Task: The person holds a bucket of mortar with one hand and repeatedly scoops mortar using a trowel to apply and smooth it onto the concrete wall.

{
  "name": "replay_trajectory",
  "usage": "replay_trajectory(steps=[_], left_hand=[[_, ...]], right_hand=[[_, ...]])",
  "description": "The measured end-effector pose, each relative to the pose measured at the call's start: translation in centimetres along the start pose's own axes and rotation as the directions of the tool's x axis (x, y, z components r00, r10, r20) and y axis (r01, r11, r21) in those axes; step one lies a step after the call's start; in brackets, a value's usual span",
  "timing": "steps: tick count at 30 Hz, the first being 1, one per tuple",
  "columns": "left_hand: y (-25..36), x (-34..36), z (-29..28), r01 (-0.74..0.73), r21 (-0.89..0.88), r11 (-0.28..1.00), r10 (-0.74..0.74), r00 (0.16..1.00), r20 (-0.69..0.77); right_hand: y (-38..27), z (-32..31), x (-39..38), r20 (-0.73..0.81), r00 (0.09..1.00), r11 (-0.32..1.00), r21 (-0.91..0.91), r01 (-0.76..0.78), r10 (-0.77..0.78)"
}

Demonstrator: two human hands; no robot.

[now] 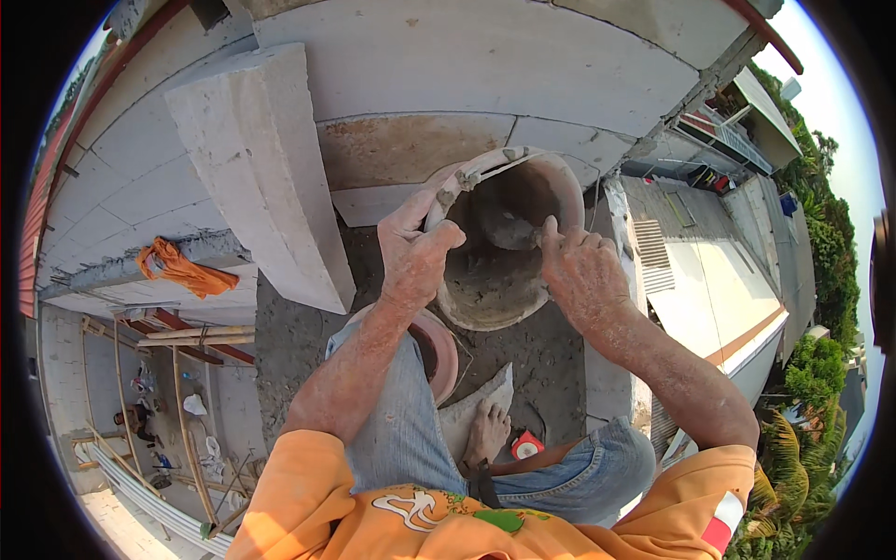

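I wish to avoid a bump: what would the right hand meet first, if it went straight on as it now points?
Probably the far inside wall of the bucket, beyond the grey tool that the right hand seems to hold; the depth there is unclear.

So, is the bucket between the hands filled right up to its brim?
No, the view reaches well down inside the bucket.

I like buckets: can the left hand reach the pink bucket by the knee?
Probably not now: the left hand holds the big bucket's rim, though the pink bucket sits close.
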State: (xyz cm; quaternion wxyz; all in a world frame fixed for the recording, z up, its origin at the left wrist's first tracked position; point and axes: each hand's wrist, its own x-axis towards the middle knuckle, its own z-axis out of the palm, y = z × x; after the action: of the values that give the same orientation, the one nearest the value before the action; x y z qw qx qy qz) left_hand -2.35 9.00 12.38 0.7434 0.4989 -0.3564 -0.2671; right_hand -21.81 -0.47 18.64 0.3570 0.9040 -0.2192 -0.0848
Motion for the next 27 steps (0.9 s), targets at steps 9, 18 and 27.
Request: replay_trajectory(steps=[9,18,27], left_hand=[[0.0,-0.2,0.0,-0.128,0.092,0.987,0.131,0.991,-0.028],[0.7,-0.4,-0.6,-0.309,0.250,0.918,0.292,0.951,0.102],[0.8,-0.5,-0.5,-0.383,0.229,0.895,0.329,0.913,0.241]], right_hand=[[3.7,-1.5,0.1,0.113,0.992,0.930,0.358,-0.086,0.049],[4.5,1.4,1.5,0.291,0.957,0.837,0.525,-0.155,-0.006],[0.1,3.8,-1.3,0.331,0.931,0.622,0.765,-0.169,-0.154]])
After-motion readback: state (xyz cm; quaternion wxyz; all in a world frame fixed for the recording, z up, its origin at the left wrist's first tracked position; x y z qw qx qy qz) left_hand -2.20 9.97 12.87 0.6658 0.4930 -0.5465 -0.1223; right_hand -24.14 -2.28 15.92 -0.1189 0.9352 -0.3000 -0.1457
